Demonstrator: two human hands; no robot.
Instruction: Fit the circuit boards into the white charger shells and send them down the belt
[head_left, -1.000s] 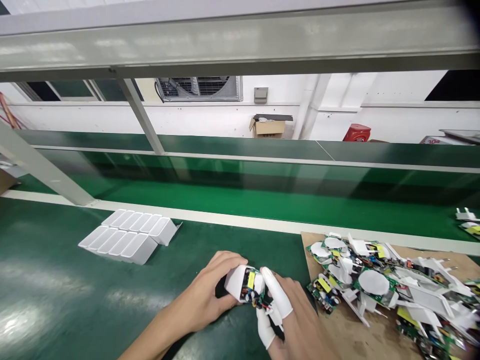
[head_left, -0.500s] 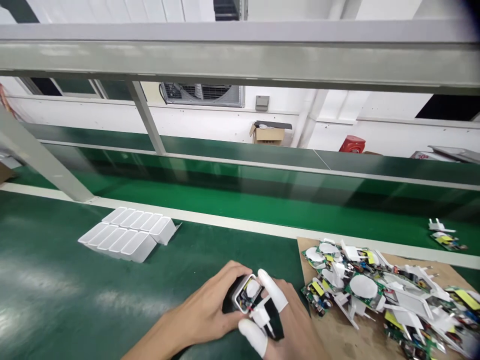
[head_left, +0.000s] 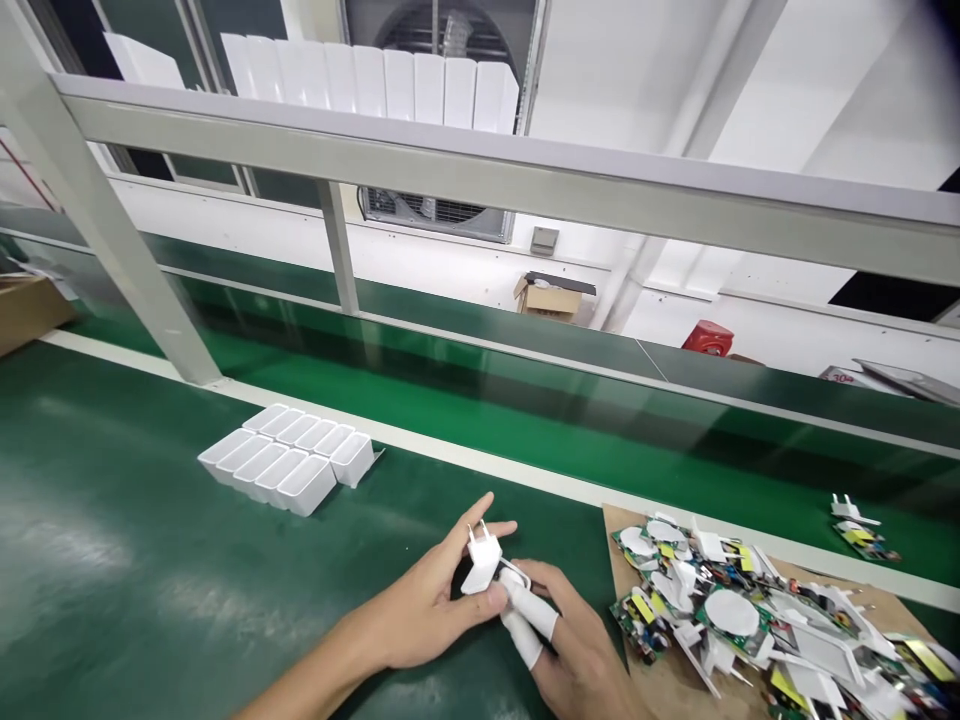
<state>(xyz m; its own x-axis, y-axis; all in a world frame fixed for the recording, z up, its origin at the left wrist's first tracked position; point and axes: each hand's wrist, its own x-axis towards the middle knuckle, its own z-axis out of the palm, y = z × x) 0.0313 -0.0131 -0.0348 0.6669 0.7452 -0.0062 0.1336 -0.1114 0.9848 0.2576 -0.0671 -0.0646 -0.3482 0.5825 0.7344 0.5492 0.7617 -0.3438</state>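
A plug piece (head_left: 485, 552) sits between your left hand (head_left: 420, 610) and right hand (head_left: 577, 640), above the counter (head_left: 135, 600). Cases (head_left: 255, 460) lie to your left; circuit boards (head_left: 731, 612) lie to your right, on cardboard (head_left: 667, 685). The belt (head_left: 450, 420) runs behind.

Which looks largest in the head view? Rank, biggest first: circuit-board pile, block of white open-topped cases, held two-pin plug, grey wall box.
1. Circuit-board pile
2. Block of white open-topped cases
3. Held two-pin plug
4. Grey wall box
The wall box is farther off, so this is apparent size only.
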